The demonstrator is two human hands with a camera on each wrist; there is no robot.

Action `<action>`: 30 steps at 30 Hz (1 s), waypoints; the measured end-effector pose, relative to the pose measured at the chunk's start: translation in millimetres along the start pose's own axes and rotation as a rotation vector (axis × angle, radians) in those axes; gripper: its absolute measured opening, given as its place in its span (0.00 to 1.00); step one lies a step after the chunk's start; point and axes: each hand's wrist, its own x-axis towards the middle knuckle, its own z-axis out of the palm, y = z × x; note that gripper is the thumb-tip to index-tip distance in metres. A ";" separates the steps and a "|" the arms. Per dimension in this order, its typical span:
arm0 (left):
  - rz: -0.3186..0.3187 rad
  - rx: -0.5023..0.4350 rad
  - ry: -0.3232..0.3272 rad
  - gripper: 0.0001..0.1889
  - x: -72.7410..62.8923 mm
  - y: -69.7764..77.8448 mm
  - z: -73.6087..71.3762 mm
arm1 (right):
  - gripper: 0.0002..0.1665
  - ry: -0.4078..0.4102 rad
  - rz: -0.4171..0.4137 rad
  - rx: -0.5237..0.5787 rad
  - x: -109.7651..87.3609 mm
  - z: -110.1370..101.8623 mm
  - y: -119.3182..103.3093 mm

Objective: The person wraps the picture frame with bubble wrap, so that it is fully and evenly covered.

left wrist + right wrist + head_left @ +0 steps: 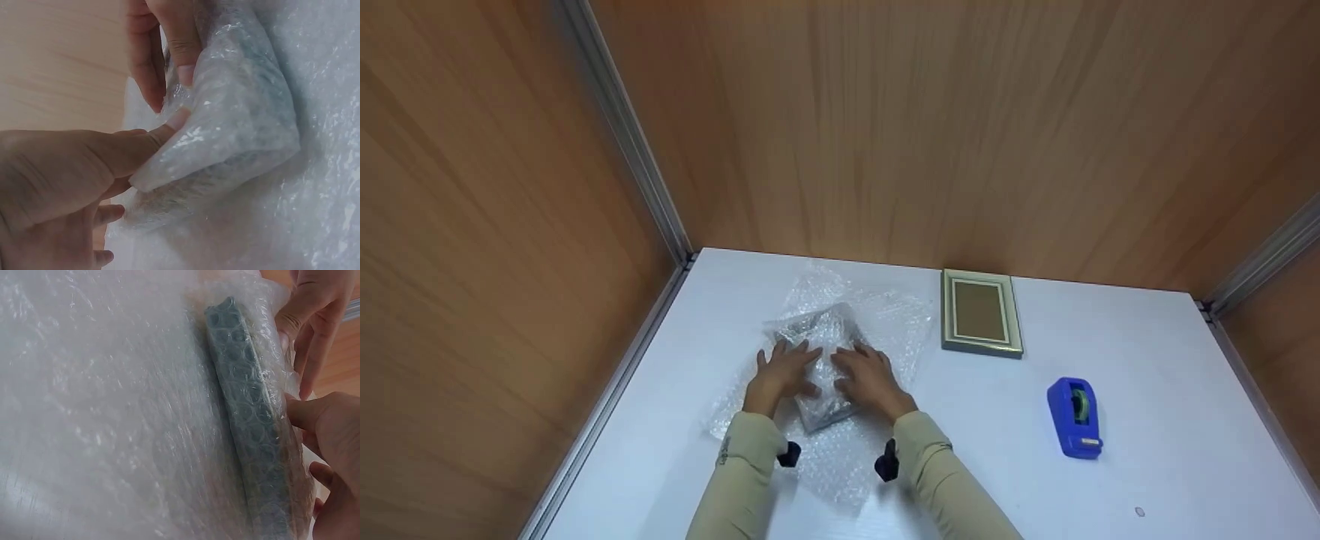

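A flat parcel of bubble wrap (pixel 826 324) lies on a larger spread of the same clear sheet (pixel 904 319). Through the plastic, the right wrist view shows a straight greenish-grey edge (pixel 244 377) of a flat object; the rest of it is blurred by the bubbles. My left hand (pixel 784 375) holds the folded wrap on the parcel's left side, thumb on top and other fingers past its edge. From the other side my right hand (pixel 871 381) grips the wrap, its thumb (pixel 301 410) against the parcel's edge. Both hands are close together.
A greenish picture frame (pixel 979 311) with a brown centre lies at the back of the white table (pixel 660 420). Right of my hands stands a blue tape dispenser (pixel 1074 424) with a roll in it. Wood-look panels (pixel 915 150) enclose the table's back and sides.
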 end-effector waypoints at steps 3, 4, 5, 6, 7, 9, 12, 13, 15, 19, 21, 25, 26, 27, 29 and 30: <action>-0.004 0.019 0.018 0.42 0.4 -0.3 0.9 | 0.27 0.004 -0.005 0.006 0.3 -0.5 -1.0; -0.005 0.019 0.028 0.42 0.2 -0.5 1.3 | 0.27 0.004 -0.010 0.007 0.3 -0.9 -1.2; -0.001 0.016 0.042 0.42 0.4 -1.3 2.5 | 0.27 0.005 -0.015 0.007 0.2 -1.2 -1.4; 0.000 0.009 0.054 0.42 0.3 -1.4 3.5 | 0.27 0.004 -0.021 0.002 0.0 -1.5 -1.3; 0.003 0.000 0.066 0.42 0.6 -2.1 4.8 | 0.26 0.001 -0.024 -0.010 -0.1 -1.4 -0.8; 0.010 -0.005 0.091 0.42 -0.1 -1.8 6.6 | 0.26 -0.004 -0.033 -0.034 -0.3 -1.5 0.4; 0.012 -0.018 0.111 0.41 0.2 -2.5 9.8 | 0.29 -0.034 -0.032 -0.053 -0.5 -1.7 2.6; 0.018 -0.020 0.121 0.40 0.7 -3.6 11.2 | 0.31 -0.051 -0.026 -0.056 -0.5 -1.9 3.5; 0.031 -0.022 0.137 0.39 0.8 -5.7 14.5 | 0.35 -0.080 -0.015 -0.045 -1.1 -2.6 4.6; 0.080 0.001 0.197 0.38 0.4 -10.2 21.9 | 0.36 -0.075 -0.025 -0.045 -2.9 -2.3 4.2; 0.100 0.019 0.218 0.36 -0.8 -10.6 24.3 | 0.35 -0.044 -0.038 -0.055 -3.3 -0.7 3.3; 0.108 0.050 0.219 0.33 -2.8 -8.9 24.9 | 0.33 -0.006 -0.038 -0.068 -2.6 2.8 2.1; 0.108 0.059 0.214 0.32 -3.4 -8.0 24.4 | 0.33 -0.004 -0.032 -0.068 -2.4 3.7 2.0; 0.101 0.070 0.205 0.32 -3.9 -7.2 23.8 | 0.33 -0.003 -0.026 -0.067 -2.3 4.6 1.9; 0.085 0.088 0.182 0.31 -5.0 -4.9 22.2 | 0.33 -0.005 -0.016 -0.070 -2.7 6.0 1.5; 0.076 0.097 0.170 0.31 -5.7 -3.7 21.4 | 0.33 -0.006 -0.012 -0.068 -3.0 6.7 1.4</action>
